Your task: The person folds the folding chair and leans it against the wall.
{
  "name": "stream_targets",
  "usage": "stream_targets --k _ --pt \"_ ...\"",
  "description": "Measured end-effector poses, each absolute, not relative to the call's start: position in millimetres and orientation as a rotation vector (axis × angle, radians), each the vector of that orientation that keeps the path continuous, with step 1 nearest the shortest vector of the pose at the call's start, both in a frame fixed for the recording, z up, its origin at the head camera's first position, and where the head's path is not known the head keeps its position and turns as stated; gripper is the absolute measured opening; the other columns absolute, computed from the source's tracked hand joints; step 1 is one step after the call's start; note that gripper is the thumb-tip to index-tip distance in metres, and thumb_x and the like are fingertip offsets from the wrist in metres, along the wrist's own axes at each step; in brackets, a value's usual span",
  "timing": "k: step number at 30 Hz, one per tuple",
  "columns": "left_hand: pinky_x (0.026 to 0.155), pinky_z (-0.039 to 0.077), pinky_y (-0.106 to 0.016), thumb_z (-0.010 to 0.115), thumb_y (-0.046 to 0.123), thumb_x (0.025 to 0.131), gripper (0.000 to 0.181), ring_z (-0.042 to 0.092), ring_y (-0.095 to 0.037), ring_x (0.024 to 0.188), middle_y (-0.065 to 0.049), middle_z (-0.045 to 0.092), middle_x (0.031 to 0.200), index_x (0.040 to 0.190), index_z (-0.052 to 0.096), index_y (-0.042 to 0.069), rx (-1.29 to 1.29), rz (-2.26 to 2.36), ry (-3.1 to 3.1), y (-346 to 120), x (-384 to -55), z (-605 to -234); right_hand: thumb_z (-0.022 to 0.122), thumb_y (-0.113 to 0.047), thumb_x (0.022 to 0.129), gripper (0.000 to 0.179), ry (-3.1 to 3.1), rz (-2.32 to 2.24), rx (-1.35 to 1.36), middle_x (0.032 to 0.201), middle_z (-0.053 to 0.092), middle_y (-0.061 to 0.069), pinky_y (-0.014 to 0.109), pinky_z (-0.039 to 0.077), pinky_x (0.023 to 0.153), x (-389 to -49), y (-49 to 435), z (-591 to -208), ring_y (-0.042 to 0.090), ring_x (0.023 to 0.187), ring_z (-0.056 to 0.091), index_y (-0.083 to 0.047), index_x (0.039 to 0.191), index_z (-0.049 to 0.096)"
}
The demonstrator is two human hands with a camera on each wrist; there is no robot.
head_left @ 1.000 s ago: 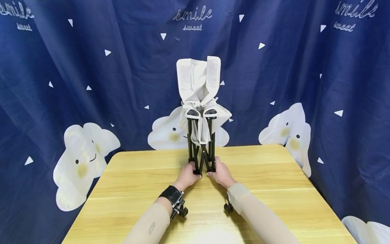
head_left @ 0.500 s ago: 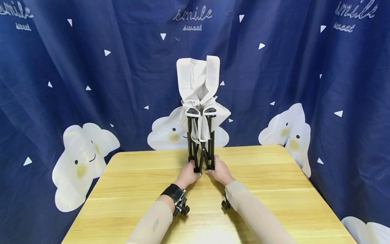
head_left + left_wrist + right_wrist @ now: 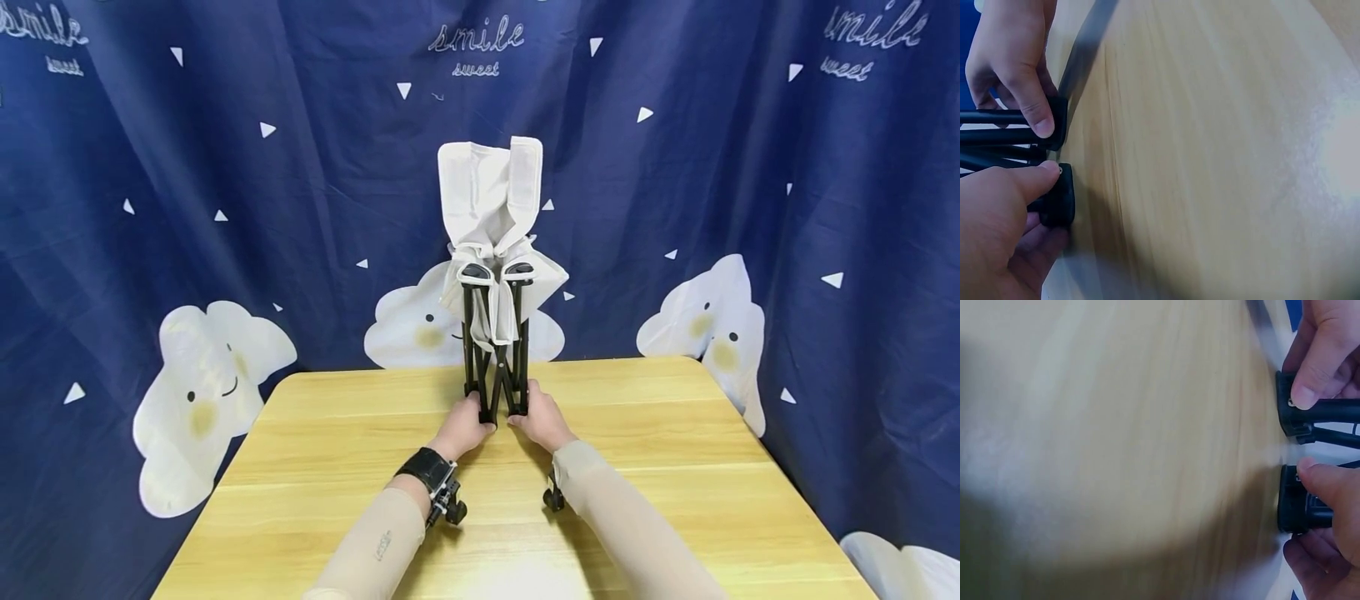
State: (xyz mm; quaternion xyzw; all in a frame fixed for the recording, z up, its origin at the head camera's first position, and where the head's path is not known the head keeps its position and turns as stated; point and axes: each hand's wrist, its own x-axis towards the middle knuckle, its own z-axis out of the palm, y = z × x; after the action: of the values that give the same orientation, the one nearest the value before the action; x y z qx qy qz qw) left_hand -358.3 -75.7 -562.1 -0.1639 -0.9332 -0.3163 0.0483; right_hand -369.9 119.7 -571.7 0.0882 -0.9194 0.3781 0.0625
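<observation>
A folded camping chair [image 3: 501, 367] with black tube legs and white fabric stands upright on the table in the head view. The fabric [image 3: 487, 183] bunches at mid-height and rises in two flaps at the top. My left hand [image 3: 463, 427] grips a black foot at the chair's lower left. Its thumb presses the front of the black foot [image 3: 1060, 203] in the left wrist view, with fingers curled behind. On the other side, my right hand [image 3: 546, 418] grips the lower right foot. In the right wrist view its thumb lies over that foot [image 3: 1291, 509]. The two feet sit close together.
The wooden table [image 3: 360, 467] has a light grain and a bright reflection near its front. Behind it hangs a dark blue curtain [image 3: 330, 150] printed with clouds and triangles. A camera mount [image 3: 452, 504] hangs below the left wrist, and another camera mount [image 3: 553, 498] below the right.
Both hands and the chair's feet have shifted slightly upward in the head view, mostly in the first half second. The legs appear a little shorter below the fabric. Both grips stay the same.
</observation>
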Motion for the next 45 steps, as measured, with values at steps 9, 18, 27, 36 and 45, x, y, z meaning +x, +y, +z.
stream_targets --k 9,18,27,36,45 --pt "0.080 0.062 -0.042 0.081 0.015 0.098 0.052 0.073 -0.024 0.085 -0.018 0.075 0.101 0.135 0.055 -0.010 -0.509 -1.166 -2.804 -82 -359 -557 0.086 -0.011 0.094 0.062 -2.776 1.205 0.291 0.115 0.078 0.021 0.054 0.060 0.098 -363 124 -561 0.036 0.106 0.075 0.003 0.144 0.052" --pt "0.103 0.061 -0.053 0.079 0.027 0.101 0.071 0.073 -0.042 0.120 -0.029 0.068 0.137 0.153 0.046 -0.009 -0.445 -1.283 -2.737 -85 -355 -540 0.080 -0.023 0.100 0.059 -2.690 1.175 0.274 0.118 0.075 0.026 0.054 0.063 0.093 -361 129 -545 0.040 0.105 0.076 0.008 0.144 0.055" --pt "0.100 0.062 -0.051 0.079 0.022 0.101 0.067 0.073 -0.041 0.120 -0.027 0.066 0.137 0.152 0.048 -0.007 -0.443 -1.346 -2.660 -82 -363 -533 0.080 -0.024 0.099 0.061 -2.631 1.215 0.250 0.119 0.074 0.028 0.057 0.060 0.099 -364 127 -527 0.046 0.111 0.074 0.007 0.146 0.055" --pt "0.096 0.064 -0.049 0.082 0.019 0.099 0.063 0.075 -0.037 0.115 -0.024 0.071 0.131 0.148 0.052 -0.004 -0.416 -1.325 -2.652 -79 -367 -530 0.081 -0.020 0.099 0.055 -2.613 1.167 0.253 0.108 0.075 0.022 0.053 0.062 0.091 -370 126 -526 0.037 0.100 0.075 0.008 0.141 0.058" --pt "0.093 0.064 -0.049 0.082 0.017 0.099 0.059 0.075 -0.038 0.112 -0.025 0.071 0.129 0.145 0.053 -0.006 -0.394 -1.327 -2.667 -78 -368 -522 0.081 -0.021 0.099 0.052 -2.602 1.170 0.235 0.103 0.076 0.018 0.050 0.062 0.088 -377 121 -529 0.033 0.095 0.075 0.005 0.139 0.060"
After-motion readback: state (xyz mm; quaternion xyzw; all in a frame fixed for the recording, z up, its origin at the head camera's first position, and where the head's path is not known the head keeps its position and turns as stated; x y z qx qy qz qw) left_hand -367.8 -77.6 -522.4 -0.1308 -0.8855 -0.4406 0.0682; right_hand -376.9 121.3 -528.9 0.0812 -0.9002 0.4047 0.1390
